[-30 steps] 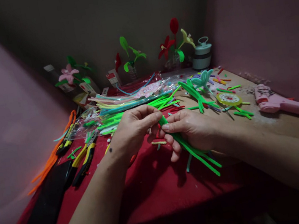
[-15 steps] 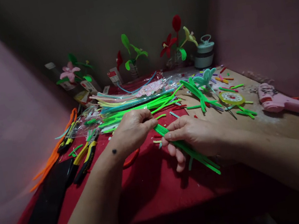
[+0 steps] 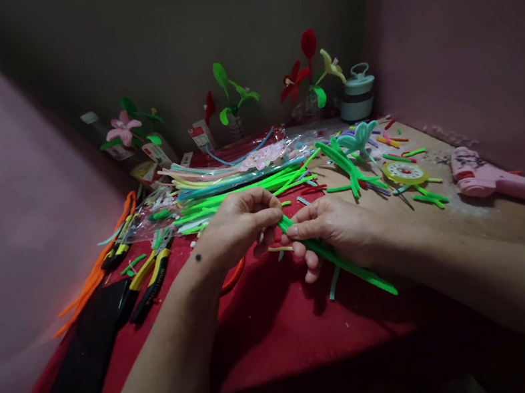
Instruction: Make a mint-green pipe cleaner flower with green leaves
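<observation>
Several green pipe cleaners (image 3: 353,266) are bunched together and slant down to the right above the red cloth. My left hand (image 3: 246,219) pinches their upper end between thumb and fingers. Just below that, my right hand (image 3: 332,231) grips the same bunch, its lower fingers curled loosely underneath. The bunch's tail passes under my right hand and comes out free beyond it. Behind my hands lies a pile of loose green pipe cleaners (image 3: 251,188). Another bundle of green stems (image 3: 346,165), crossed and bound near its lower end, rests on the board at the right.
Yellow-and-black pliers (image 3: 152,277), a black sheet (image 3: 77,371) and orange pipe cleaners (image 3: 97,280) lie at the left. On the right are a yellow round dial (image 3: 405,172) and a pink tool (image 3: 508,180). Pipe-cleaner flowers (image 3: 295,79) and a lidded teal jar (image 3: 357,95) stand along the back.
Both hands have stayed on the green bunch. Its lower end has swung slightly right and up, and its strands lie closer together. My left hand has shifted a little right.
</observation>
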